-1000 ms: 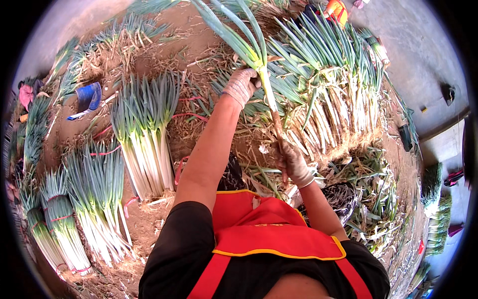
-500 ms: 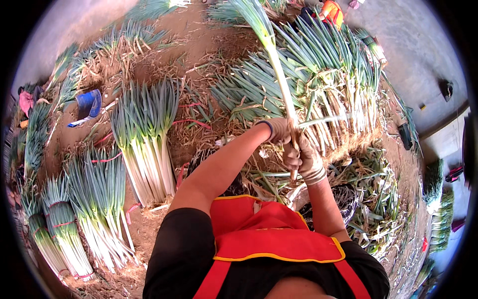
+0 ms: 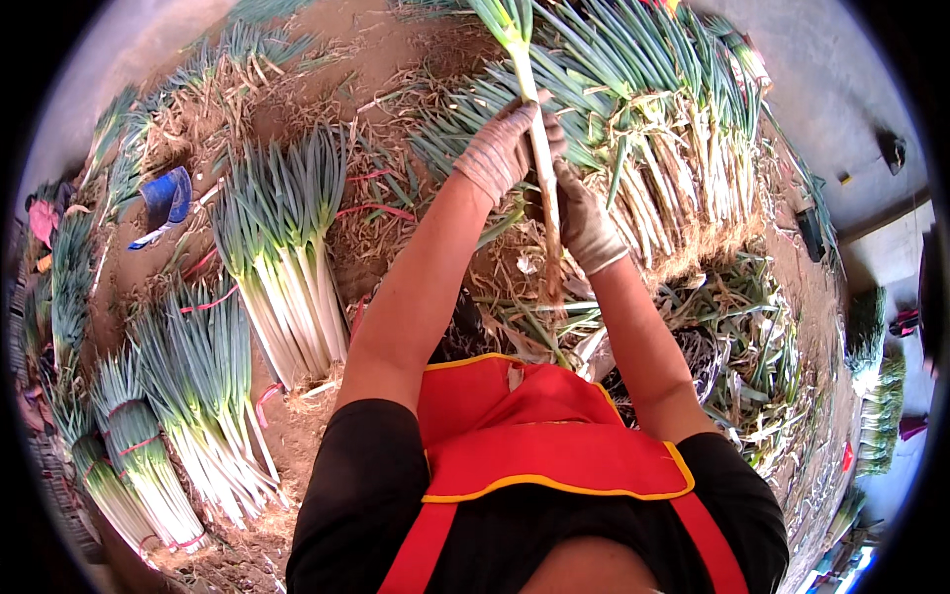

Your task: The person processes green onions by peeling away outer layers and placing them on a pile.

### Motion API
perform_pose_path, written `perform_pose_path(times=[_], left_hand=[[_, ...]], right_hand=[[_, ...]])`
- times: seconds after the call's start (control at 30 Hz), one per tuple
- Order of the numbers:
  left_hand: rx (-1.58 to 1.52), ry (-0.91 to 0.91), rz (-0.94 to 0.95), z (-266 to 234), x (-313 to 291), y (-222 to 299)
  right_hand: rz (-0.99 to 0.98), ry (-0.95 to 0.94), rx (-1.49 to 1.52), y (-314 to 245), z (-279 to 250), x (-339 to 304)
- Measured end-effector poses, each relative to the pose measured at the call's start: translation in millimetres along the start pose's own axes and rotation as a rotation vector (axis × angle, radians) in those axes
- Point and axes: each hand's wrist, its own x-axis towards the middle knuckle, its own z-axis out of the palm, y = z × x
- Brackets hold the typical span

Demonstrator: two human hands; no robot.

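A long green onion (image 3: 542, 193) stands nearly upright in front of me, leafy top away from me, brownish root end toward my apron. My left hand (image 3: 507, 147), in a pale glove, is closed around its stalk below the leaves. Lower on the same stalk, my gloved right hand (image 3: 590, 220) grips from the right side, thumb pointing up along it; some of its fingers are hidden. To the right lies a large pile of untrimmed green onions (image 3: 683, 168) with dry skins and roots. Stripped leaves and skins (image 3: 757, 366) are heaped beside my right arm.
Cleaned green onions (image 3: 287, 267) lie in a loose group on the soil at left, with another group (image 3: 203, 396) nearer. Tied bundles (image 3: 139, 455) lie beyond that at lower left. Pink-red straps (image 3: 376, 210) and a blue curved object (image 3: 166, 203) rest on the ground.
Both hands have moved away from me along the onion, the left higher on its stalk. More of the lower stalk and root end now shows below the hands.
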Motion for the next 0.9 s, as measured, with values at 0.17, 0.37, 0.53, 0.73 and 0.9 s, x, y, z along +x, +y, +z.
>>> perform_pose_path(times=[0.17,0.37,0.53,0.73,0.9], left_hand=[[-0.031,0.102,0.104,-26.4,5.1,23.6],[-0.012,0.139,0.170,-30.4,3.2,40.3],[0.010,0.137,0.118,-31.3,6.9,33.2],[-0.038,0.129,0.215,-43.5,4.8,49.9],[-0.133,0.091,0.201,-26.8,9.5,32.7]], right_hand=[[0.106,-0.148,-0.188,50.6,-42.8,-4.3],[0.286,-0.020,-0.588,144.3,-119.0,-72.0],[0.211,-0.194,-1.656,161.0,-194.5,-82.5],[0.228,-0.174,-1.570,65.6,-128.1,-59.0],[0.053,-0.095,-0.527,28.8,-50.4,-83.6]])
